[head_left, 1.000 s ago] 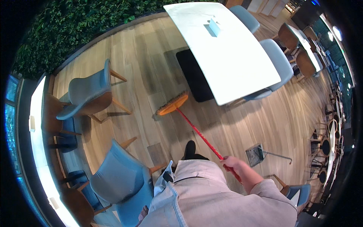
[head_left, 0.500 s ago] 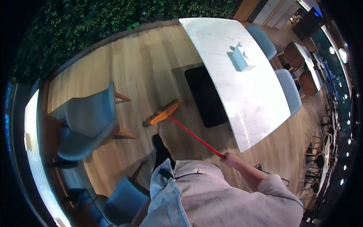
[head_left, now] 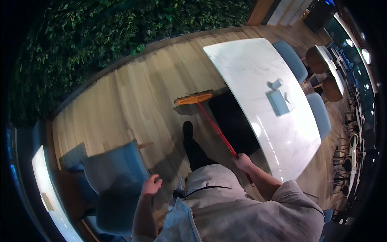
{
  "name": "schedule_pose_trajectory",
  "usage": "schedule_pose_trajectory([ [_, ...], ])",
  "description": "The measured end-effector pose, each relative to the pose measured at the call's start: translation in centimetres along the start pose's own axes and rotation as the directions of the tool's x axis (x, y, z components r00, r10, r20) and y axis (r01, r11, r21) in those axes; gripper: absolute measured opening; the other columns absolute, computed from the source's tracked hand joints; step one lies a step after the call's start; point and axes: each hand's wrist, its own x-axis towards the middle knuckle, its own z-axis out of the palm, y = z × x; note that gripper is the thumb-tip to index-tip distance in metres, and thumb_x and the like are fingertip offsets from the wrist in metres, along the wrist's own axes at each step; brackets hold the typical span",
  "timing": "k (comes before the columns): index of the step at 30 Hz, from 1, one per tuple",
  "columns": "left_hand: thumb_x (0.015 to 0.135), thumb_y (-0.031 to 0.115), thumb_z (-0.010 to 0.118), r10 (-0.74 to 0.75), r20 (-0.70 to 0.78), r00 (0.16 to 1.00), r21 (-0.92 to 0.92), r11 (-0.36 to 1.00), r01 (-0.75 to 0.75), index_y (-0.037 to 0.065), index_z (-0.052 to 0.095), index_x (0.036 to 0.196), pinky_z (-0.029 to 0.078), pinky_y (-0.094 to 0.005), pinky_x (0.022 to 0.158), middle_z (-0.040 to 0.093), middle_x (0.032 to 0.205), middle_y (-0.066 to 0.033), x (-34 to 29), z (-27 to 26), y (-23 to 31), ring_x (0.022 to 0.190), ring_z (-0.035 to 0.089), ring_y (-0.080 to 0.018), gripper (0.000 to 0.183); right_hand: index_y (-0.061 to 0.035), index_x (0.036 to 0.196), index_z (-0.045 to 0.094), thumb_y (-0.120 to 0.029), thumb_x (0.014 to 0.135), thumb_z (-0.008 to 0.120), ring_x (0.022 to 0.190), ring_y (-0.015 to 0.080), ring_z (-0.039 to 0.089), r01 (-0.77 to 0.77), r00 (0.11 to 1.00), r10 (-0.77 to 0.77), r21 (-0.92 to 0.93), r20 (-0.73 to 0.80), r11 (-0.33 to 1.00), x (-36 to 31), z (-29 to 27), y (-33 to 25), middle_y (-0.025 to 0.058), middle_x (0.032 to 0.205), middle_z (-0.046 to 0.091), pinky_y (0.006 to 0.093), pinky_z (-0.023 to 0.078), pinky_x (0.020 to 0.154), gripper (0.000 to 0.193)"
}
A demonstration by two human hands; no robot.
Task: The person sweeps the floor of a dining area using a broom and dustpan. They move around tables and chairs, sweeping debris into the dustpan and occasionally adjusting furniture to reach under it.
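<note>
My right hand is wrapped round the red handle of a broom, with a short end of the handle sticking out below the fist. The orange head of the broom lies on the wooden floor ahead of me, its dark bristles on the far side, close to the black base under a white table. My left hand hangs low at my left side with loosely bent fingers and nothing in them. Beside it is a blue-grey chair.
The white marble-look table stands to the right, carrying a light blue box and a small cylinder. Blue-grey chairs line its far side. A green plant wall borders the floor. Another white table is at far left.
I have stepped forward. The broom head has moved ahead and to the right, and its handle now slants more steeply. My left hand has come into view beside the chair.
</note>
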Motion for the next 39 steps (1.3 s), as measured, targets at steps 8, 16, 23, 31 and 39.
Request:
schedule_pose_trajectory([
  [8,0.083,0.043,0.065,-0.097,0.133,0.986,0.539,0.842,0.01,0.015,0.064,0.123,0.051,-0.0448,0.092,0.066,0.119,-0.0152,11.6,-8.8,-8.2,0.11,0.063,-0.0333,0.049,0.0023,0.102,0.065,-0.03,0.091,0.061,0.066,0.0307,0.068,0.177,0.978,-0.184,-0.07,-0.098,0.982,23.6,-4.4,-21.6,0.0183,0.081,0.068,0.0413,0.054,0.059,0.034],
  [16,0.084,0.039,0.065,-0.328,0.038,0.944,0.112,0.94,0.322,0.014,0.065,0.122,0.053,-0.0426,0.086,0.069,0.112,-0.0138,21.9,-19.5,7.4,0.102,0.066,-0.0308,0.046,0.0013,0.102,0.061,-0.033,0.092,0.056,0.083,0.0375,0.068,0.228,0.972,-0.233,-0.163,-0.011,0.96,34.6,-12.7,-43.4,0.0222,0.089,0.068,0.0456,0.054,0.074,0.036],
  [23,0.084,0.038,0.065,-0.209,-0.024,0.978,-0.043,0.977,0.207,0.014,0.065,0.122,0.053,-0.0418,0.084,0.07,0.11,-0.0133,40.1,-30.4,17.6,0.099,0.067,-0.03,0.045,-0.0002,0.104,0.064,-0.03,0.089,0.058,0.098,0.0399,0.066,0.515,0.854,-0.449,-0.306,0.262,0.801,46.8,-10.3,-65.7,0.024,0.101,0.067,0.049,0.052,0.087,0.034],
  [31,0.085,0.037,0.065,-0.239,-0.009,0.971,-0.11,0.965,0.236,0.014,0.065,0.121,0.053,-0.0409,0.082,0.07,0.107,-0.0127,52.9,-43.6,22.7,0.096,0.068,-0.0292,0.043,0.003,0.097,0.07,-0.003,0.082,0.051,0.067,0.0327,0.068,0.616,0.643,-0.193,-0.351,0.741,0.705,56.7,-1.8,-96.7,0.0207,0.088,0.07,0.0478,0.053,0.053,0.025],
  [39,0.085,0.036,0.065,-0.4,0.118,0.909,-0.049,0.912,0.407,0.014,0.065,0.121,0.054,-0.04,0.08,0.071,0.104,-0.0121,55.9,-50.8,24.0,0.093,0.068,-0.0283,0.042,-0.0068,0.106,0.073,-0.016,0.085,0.06,0.101,0.028,0.069,0.703,0.707,-0.401,-0.515,0.583,0.491,65.8,1.0,-109.9,0.0113,0.109,0.072,0.041,0.057,0.08,0.027],
])
